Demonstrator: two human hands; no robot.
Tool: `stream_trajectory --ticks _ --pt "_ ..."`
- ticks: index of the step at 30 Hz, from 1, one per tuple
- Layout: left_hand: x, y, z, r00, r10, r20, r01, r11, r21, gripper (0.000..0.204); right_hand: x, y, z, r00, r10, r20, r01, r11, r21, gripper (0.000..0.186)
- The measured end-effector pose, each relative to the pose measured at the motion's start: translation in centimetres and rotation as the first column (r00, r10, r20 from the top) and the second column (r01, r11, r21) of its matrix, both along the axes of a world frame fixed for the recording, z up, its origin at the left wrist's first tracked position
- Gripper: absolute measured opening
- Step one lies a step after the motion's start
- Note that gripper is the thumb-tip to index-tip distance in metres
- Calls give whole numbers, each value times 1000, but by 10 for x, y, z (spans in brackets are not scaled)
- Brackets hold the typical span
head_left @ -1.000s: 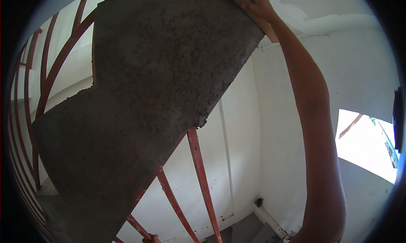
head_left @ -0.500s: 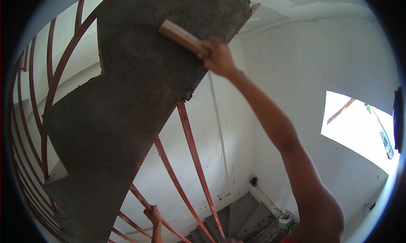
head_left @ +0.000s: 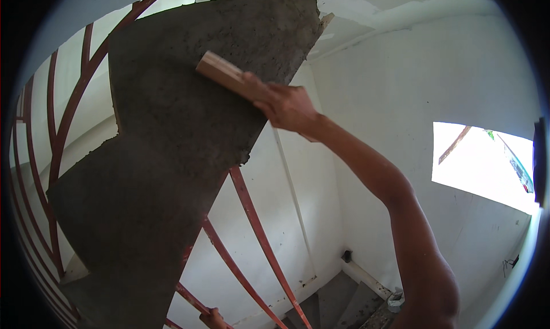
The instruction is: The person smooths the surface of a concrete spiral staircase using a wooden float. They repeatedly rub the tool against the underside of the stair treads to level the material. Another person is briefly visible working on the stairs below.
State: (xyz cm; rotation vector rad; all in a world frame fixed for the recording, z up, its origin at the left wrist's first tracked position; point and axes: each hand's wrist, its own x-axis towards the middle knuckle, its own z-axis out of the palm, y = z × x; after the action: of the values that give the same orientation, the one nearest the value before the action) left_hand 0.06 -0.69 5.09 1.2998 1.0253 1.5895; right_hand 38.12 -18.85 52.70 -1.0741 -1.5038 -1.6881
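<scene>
My right hand is in the upper middle of the frame, my grip closed firmly round a long, straight-edged, light brown wooden board. The board slants across the picture, its upper-left end reaching over a broad, dark grey, rough cement slab with a stepped edge, and a corner of its other end shows past my wrist; I cannot tell whether its whole face touches the cement. My arm runs down from there to the lower right.

At the bottom edge, left of centre, my left hand has its grip curled round a slim, paint-worn red metal bar, though the frame cuts part of it off. More red metal bars fan out below the slab. Wedge-shaped grey steps lie at the lower middle, and a bright, four-sided wall opening sits at the right.
</scene>
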Motion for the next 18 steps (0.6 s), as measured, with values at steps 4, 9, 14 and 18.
stream_trajectory --ticks 4,9,14,18 --pt "-36 66 -88 998 -18 54 17 1000 18 31 50 -17 42 946 64 -318 -4 983 184 59" --pt "7 11 -7 996 -32 83 34 999 -28 19 141 -64 116 665 164 -728 177 913 367 53" --pt "-1 5 -6 998 56 22 -55 998 -14 18 150 -37 140 760 107 -641 170 919 355 54" --pt "4 -1 3 996 7 88 -4 1000 -28 20 156 -14 150 797 69 -601 183 919 348 56"
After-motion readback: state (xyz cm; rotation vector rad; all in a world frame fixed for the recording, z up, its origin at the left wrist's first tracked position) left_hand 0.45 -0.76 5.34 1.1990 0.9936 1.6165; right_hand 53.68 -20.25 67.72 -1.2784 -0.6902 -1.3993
